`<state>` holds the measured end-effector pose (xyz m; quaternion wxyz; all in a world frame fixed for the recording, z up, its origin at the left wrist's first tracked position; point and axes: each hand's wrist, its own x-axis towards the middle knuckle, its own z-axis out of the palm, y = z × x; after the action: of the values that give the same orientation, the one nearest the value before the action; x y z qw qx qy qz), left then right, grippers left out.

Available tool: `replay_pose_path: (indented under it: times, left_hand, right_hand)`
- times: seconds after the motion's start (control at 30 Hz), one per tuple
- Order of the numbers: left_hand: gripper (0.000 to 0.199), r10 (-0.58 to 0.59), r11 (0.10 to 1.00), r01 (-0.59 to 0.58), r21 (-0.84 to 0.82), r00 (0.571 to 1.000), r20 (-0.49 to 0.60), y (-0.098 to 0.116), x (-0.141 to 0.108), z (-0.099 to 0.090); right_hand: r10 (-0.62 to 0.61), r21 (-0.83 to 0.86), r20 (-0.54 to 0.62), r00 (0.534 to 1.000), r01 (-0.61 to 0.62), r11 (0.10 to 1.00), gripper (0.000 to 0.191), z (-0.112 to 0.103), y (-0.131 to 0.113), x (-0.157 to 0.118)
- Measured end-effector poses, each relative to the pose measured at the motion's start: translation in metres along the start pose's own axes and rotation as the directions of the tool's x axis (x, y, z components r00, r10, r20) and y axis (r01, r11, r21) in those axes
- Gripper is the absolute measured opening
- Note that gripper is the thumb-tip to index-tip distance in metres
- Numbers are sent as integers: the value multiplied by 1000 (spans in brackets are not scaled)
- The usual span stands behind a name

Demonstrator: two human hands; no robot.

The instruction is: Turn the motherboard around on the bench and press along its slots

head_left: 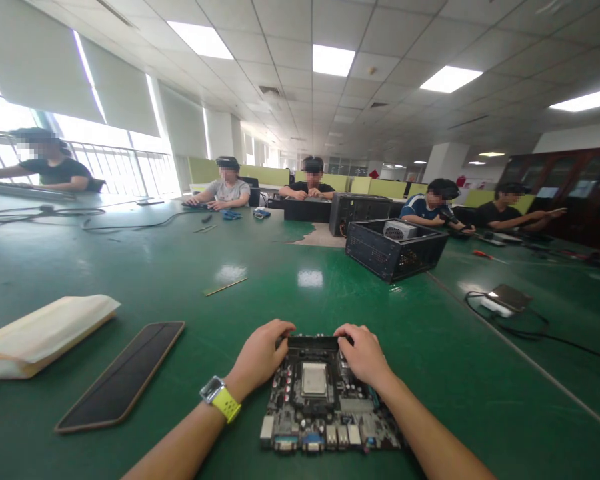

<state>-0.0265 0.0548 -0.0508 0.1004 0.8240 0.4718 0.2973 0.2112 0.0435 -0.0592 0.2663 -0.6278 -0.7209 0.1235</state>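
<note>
A dark computer motherboard (350, 404) lies on the green table in front of me, its port edge towards me and a silver processor (314, 380) showing in its socket. Along its far edge runs a dark strip, which looks like a memory module (313, 343). My left hand (265, 350), with a yellow-banded watch on the wrist, pinches the strip's left end. At the right end, my right hand (363, 353) has its thumb and fingers closed on the same strip. The exact contact under the fingertips is partly hidden.
A phone (123, 377) and paper packet (45, 330) lie left. A thin golden strip (225, 287) is ahead. Beyond stands an open black computer case (395, 250). A black adapter (511, 298) with cables is at right. Several people sit around the table.
</note>
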Motion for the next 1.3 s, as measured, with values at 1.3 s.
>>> replay_pose_path:
  times: [1.3]
  left_hand:
    - [26,-90,996,92,8,985,-146,-11,-2,-7]
  right_hand:
    - [-87,-32,-44,995,86,996,33,-16,-33,-16]
